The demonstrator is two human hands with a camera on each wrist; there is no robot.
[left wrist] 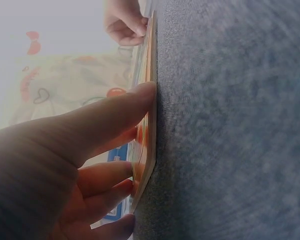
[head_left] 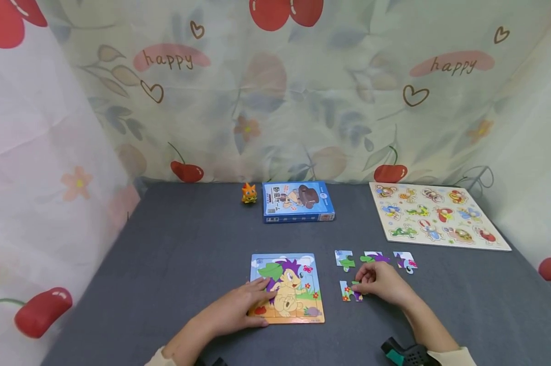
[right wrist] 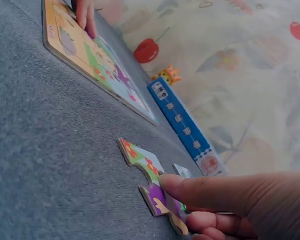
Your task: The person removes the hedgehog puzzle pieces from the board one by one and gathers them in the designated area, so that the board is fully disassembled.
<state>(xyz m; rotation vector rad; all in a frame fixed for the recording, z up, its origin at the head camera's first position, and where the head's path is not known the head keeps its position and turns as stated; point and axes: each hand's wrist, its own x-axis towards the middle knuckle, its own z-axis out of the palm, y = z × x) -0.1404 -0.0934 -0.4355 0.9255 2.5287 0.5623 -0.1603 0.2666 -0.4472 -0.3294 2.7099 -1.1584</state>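
piece in hand: right hand [head_left: 381, 282] pinched a loose puzzle piece [head_left: 350, 291] on the table [head_left: 174, 264], just right of the puzzle board [head_left: 288, 287]; thumb and forefinger curled on its right edge, piece flat on the cloth.
piece detail: thin card, knob-and-notch outline, glossy print in green, purple, red; right wrist view showed its edge [right wrist: 145, 165] lying flush with the surface.
left hand: left hand [head_left: 240, 309] lay flat on the board's lower-left corner, fingers straight, pressing it down, holding nothing.
how to do it well: my read, lift by the edge, keep the piece level, turn it to match the print, lower it straight in; keep the left palm pinning the board so it doesn't skid on the felt.
board: square, thin rigid card, hedgehog print, orange border.
other pieces: three loose pieces [head_left: 375, 259] in a row behind the right hand, right of the board.
table: grey felt-like cover, matte, fine nap.
further out: blue box [head_left: 298, 202] and small orange toy [head_left: 249, 193] behind the board; wooden animal peg puzzle [head_left: 435, 216] far right.
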